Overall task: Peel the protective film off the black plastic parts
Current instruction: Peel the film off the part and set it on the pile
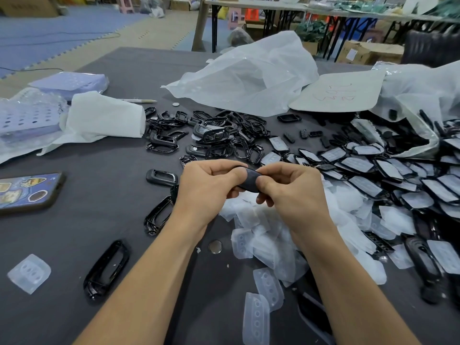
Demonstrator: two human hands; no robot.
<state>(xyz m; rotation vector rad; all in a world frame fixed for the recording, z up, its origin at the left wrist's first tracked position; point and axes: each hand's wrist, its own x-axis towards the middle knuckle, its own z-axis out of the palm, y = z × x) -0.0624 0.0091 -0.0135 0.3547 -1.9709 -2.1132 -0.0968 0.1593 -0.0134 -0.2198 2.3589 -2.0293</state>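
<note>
Here, the left hand (209,185) and right hand (291,188) pinch one black part (251,181) at centre over the desk (57,245), bare room toward 7 o'clock, the card (341,92) at 1 o'clock bearing unreadable red writing.

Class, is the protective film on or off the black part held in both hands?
Off on the visible face: the curved black plastic part shows bare dark surface; underside hidden.

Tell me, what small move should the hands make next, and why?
Probably the right hand should pick at an edge of the black part to lift its film. Both hands pinch the part, the left hand steadying it, above the peeled films; no lifted film shows yet.
</note>
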